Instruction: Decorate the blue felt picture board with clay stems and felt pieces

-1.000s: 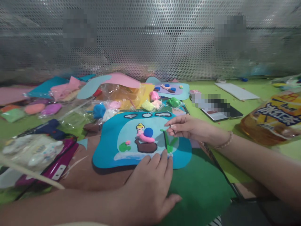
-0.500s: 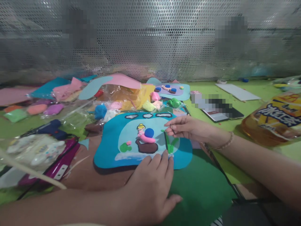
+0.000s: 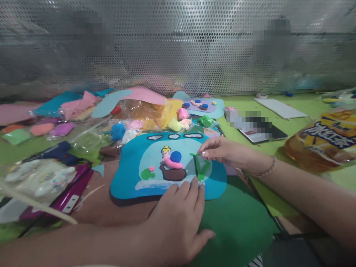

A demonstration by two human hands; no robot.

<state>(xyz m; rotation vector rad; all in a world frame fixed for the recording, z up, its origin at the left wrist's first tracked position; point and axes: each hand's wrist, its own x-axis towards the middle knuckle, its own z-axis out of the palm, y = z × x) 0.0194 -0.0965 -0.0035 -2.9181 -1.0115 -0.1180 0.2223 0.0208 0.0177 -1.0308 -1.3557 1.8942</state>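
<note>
My left hand [image 3: 180,215] lies open on the lower edge of a blue foam-paper picture [image 3: 128,167], fingertips touching it below a green clay plant [image 3: 199,168]. My right hand [image 3: 219,151] reaches in from the right, thumb and forefinger closed together at the upper end of a thin green clay strip [image 3: 195,155]. The picture carries a pink clay snail [image 3: 172,162] with a blue shell [image 3: 175,156] and yellow hat, a dark brown shape [image 3: 174,173], a green leaf with a pink flower, and white clouds outlined in black along the top.
Bagged clay lumps [image 3: 118,131] and coloured foam sheets [image 3: 141,95] lie behind. A second clay picture [image 3: 200,106], a phone [image 3: 253,129] and a drink bottle [image 3: 325,141] are beyond and right. A purple tool [image 3: 72,189] and a green sheet [image 3: 239,222] lie nearer.
My right fingertips have shifted slightly down and right at the green strip's top, with the thumb now lower against it. My left hand stays in place.
</note>
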